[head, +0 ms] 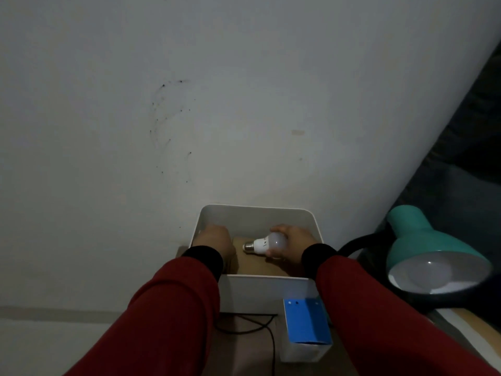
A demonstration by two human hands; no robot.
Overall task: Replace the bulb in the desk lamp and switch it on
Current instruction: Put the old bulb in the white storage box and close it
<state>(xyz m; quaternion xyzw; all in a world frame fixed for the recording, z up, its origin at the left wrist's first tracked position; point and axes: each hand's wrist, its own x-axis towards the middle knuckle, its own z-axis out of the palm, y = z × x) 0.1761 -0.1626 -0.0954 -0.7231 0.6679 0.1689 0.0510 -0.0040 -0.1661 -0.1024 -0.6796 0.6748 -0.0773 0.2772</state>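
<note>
A white bulb (264,244) with a metal screw base lies sideways inside a white bin (267,290), its base pointing left. My right hand (294,244) grips its round glass end. My left hand (214,240) reaches into the bin's left side, resting on brown cardboard (257,267); what its fingers hold is hidden. The teal desk lamp (431,245) stands at the right, its shade tilted towards me with a bulb (431,271) seated inside and unlit.
A blue and white carton (306,325) stands in front of the bin. A black cable (252,328) loops below the bin. The lamp's black gooseneck (357,244) arcs behind the bin's right corner. A pale wall fills the background.
</note>
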